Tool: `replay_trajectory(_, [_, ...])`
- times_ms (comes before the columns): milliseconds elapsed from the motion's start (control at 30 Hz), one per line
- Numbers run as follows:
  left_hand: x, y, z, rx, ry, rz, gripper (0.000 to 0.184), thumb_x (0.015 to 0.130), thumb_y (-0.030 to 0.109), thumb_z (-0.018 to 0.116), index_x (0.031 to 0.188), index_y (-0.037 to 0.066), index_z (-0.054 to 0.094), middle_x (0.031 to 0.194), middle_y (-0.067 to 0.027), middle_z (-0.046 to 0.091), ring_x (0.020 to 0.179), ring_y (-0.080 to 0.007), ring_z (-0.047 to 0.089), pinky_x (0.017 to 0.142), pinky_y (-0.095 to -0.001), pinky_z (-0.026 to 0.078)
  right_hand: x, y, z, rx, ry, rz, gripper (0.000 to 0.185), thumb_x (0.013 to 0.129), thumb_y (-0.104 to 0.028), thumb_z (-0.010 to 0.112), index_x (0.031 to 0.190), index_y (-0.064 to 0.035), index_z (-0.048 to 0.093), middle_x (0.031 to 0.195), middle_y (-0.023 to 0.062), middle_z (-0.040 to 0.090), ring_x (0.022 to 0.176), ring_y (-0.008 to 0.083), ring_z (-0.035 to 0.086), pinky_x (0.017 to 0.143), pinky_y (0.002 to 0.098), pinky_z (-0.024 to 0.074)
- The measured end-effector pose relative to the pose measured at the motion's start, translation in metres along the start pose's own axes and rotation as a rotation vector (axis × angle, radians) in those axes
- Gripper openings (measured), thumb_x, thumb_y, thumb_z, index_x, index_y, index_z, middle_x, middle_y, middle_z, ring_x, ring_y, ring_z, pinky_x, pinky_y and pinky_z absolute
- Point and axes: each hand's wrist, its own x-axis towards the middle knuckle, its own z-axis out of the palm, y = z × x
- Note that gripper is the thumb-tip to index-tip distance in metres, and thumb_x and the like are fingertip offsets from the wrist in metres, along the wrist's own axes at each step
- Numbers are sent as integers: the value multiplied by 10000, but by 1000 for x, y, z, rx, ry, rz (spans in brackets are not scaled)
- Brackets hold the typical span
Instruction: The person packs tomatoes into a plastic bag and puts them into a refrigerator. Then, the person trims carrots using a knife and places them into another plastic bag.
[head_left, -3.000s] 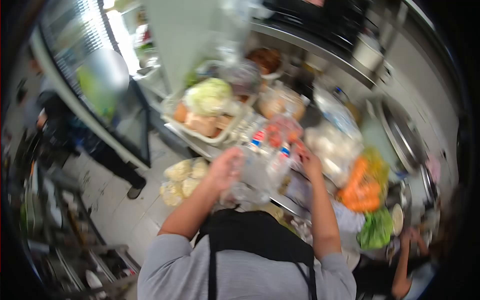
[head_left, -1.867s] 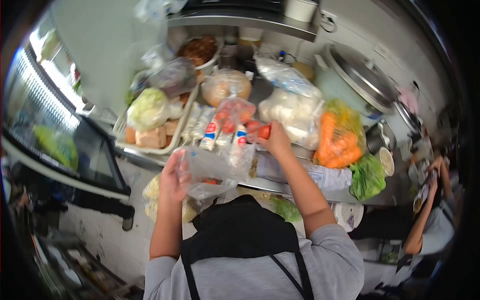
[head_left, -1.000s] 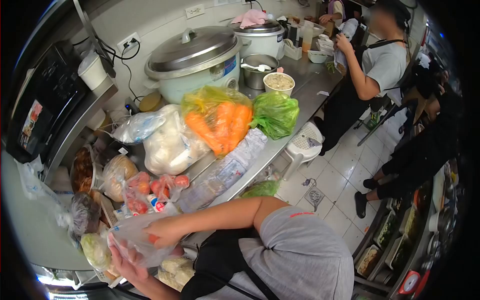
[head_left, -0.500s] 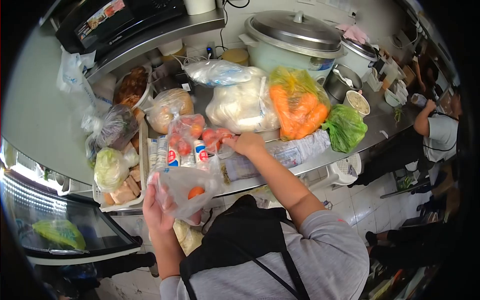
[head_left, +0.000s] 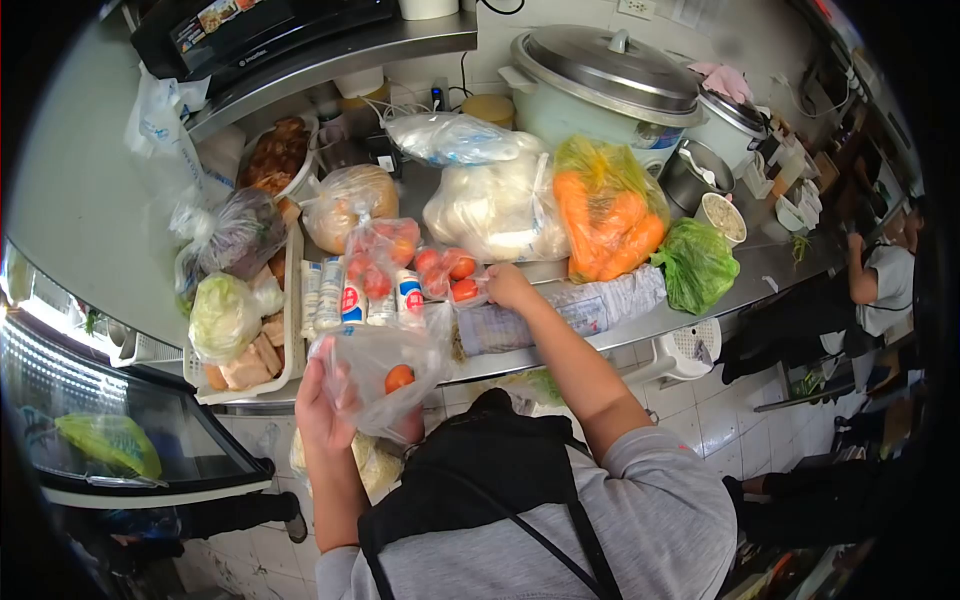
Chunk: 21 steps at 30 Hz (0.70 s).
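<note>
My left hand is closed on a clear plastic bag, held up in front of my apron. One tomato shows inside it. My right hand reaches over the counter, its fingers pinched at the right edge of a clear bag of tomatoes; the fingertips are partly hidden. Several red tomatoes show through that plastic. Left of it lies another bag of tomatoes, on top of white tube packs with red and blue labels.
A bag of carrots and a green bag lie to the right, behind a long wrapped bundle. A crate of bagged food stands left. A large rice cooker is behind. Another person works at far right.
My right hand has drawn slightly right, off the tomatoes to the bag's edge, so more tomatoes show. My left hand still holds its bag. The view has shifted a little.
</note>
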Motion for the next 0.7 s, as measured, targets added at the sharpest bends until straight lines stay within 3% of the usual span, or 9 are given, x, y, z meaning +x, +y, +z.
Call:
replay_trajectory(133, [-1, -3, -3, 22, 20, 1, 340, 886, 260, 382, 1175, 83, 413, 838, -69, 548, 500, -131, 476, 417, -209, 389, -16, -16, -6, -414, 77, 169, 293, 676, -248, 589, 886, -44, 601, 887, 199, 579, 791, 316, 576, 687, 360, 457])
replay_trajectory(167, [-1, -3, -3, 30, 26, 4, 339, 885, 259, 384, 1173, 83, 415, 837, -68, 551, 498, -131, 479, 417, -209, 390, -25, -26, -13, -403, 125, 121, 284, 680, -246, 584, 883, -46, 596, 886, 189, 580, 797, 314, 574, 690, 366, 457])
replay_trajectory(233, [-1, -2, 1, 28, 36, 17, 337, 883, 257, 387, 1170, 82, 418, 837, -67, 555, 494, -130, 481, 418, -208, 391, -46, -55, -36, -384, 215, 22, 266, 690, -242, 575, 875, -50, 585, 883, 170, 583, 808, 309, 572, 696, 377, 455])
replay_trajectory(333, [-1, -3, 1, 30, 19, 14, 333, 880, 260, 394, 1164, 88, 423, 839, -65, 557, 491, -129, 480, 417, -210, 392, -40, -68, -29, -173, 319, -478, 274, 683, -225, 604, 898, -61, 557, 902, 137, 586, 837, 297, 565, 713, 374, 453])
replay_trajectory(433, [0, -5, 3, 21, 12, -6, 328, 876, 262, 399, 1159, 99, 428, 834, -58, 553, 489, -126, 477, 412, -211, 391, -11, -57, -2, -375, 151, -406, 289, 704, -250, 584, 921, -65, 535, 885, 137, 578, 852, 302, 555, 734, 392, 448])
replay_trajectory(533, [-1, -4, 4, 32, 26, 6, 325, 872, 267, 406, 1155, 108, 430, 821, -47, 545, 487, -120, 470, 409, -208, 387, -4, -38, 22, -179, 215, -288, 322, 707, -267, 576, 954, -70, 512, 924, 160, 551, 867, 309, 548, 727, 397, 449])
replay_trajectory(700, [-5, -2, -8, 12, 10, 23, 319, 890, 269, 368, 1177, 141, 421, 872, -63, 545, 523, -132, 464, 413, -212, 385, -26, -43, 20, -363, 154, -225, 376, 692, -289, 574, 988, -70, 498, 1016, 212, 496, 871, 341, 539, 741, 396, 447])
